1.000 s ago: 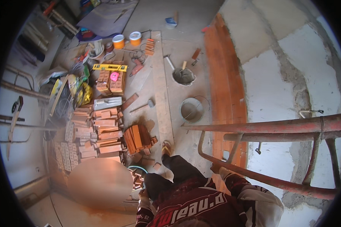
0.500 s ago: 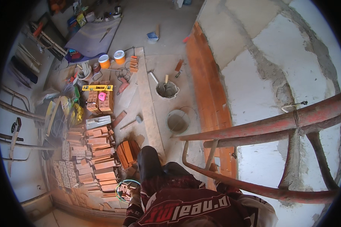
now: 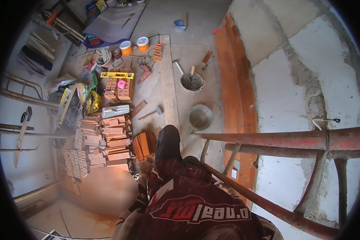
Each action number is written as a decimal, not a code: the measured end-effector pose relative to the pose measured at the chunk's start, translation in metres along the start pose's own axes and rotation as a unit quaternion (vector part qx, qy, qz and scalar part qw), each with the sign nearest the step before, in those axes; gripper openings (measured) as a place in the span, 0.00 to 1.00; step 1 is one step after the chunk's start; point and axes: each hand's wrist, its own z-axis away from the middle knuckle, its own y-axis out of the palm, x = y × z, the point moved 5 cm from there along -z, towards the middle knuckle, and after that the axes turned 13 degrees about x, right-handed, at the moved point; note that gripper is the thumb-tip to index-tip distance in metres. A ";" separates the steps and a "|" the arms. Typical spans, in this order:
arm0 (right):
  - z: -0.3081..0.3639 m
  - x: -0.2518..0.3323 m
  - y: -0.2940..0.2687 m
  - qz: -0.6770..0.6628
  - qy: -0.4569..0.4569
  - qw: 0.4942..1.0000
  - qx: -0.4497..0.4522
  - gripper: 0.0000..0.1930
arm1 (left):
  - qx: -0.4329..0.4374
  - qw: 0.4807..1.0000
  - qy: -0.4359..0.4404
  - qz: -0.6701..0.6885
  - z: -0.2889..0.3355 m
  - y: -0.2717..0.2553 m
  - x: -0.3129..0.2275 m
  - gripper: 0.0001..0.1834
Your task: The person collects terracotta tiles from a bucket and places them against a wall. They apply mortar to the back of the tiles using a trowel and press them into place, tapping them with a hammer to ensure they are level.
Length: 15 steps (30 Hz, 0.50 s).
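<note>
My left hand (image 3: 145, 167) shows only in part, low beside my left thigh, next to a stack of orange-brown tiles (image 3: 145, 146). Its fingers are hidden, and I cannot make out whether it holds anything. A sliver of a pale green rim shows just left of it. Behind my torso, in a dark red printed jersey (image 3: 196, 200), and a metal rail, my right hand is out of sight. Ahead of my raised knee (image 3: 168, 138) stand a round bucket (image 3: 201, 117) with a greyish inside and a bucket of grey mortar (image 3: 192, 81) with tools in it.
Red-painted metal rails (image 3: 284, 140) cross the right side before a patchy plastered wall (image 3: 292, 108). Rows of cut bricks (image 3: 116, 132) line the left, with a yellow level (image 3: 117, 75) farther back. A mallet (image 3: 152, 113) lies near a long board (image 3: 170, 88). A blurred patch covers the lower left.
My view has shifted, so the floor things sit farther right and higher. A blurred patch now covers where the green-rimmed container and my left hand showed. My left hand is less visible.
</note>
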 end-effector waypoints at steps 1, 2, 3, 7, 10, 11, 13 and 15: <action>-0.001 0.004 0.000 -0.009 0.001 1.000 -0.002 0.37 | 0.002 0.999 0.015 -0.037 -0.008 -0.018 -0.004 0.18; -0.003 0.009 0.001 -0.017 0.000 1.000 -0.004 0.37 | 0.004 0.998 0.027 -0.064 -0.016 -0.035 -0.009 0.18; -0.005 0.018 0.000 -0.020 -0.002 1.000 -0.002 0.37 | 0.011 0.996 0.031 -0.079 -0.023 -0.048 -0.003 0.18; -0.013 0.057 -0.006 -0.045 -0.012 0.999 -0.002 0.38 | -0.055 0.994 -0.015 0.097 -0.050 -0.093 0.027 0.16; -0.025 0.093 -0.011 -0.057 -0.016 0.998 -0.004 0.38 | 0.001 0.981 -0.077 0.179 -0.061 -0.111 0.040 0.23; -0.029 0.107 -0.014 -0.060 -0.019 0.998 -0.003 0.38 | 0.041 0.986 -0.073 0.145 -0.062 -0.118 0.043 0.24; -0.038 0.139 -0.021 -0.072 -0.020 0.997 -0.008 0.39 | 0.125 0.988 -0.057 0.073 -0.075 -0.130 0.051 0.25; -0.040 0.169 -0.027 -0.084 -0.015 0.996 -0.008 0.39 | 0.109 0.946 -0.144 0.270 -0.074 -0.130 0.072 0.27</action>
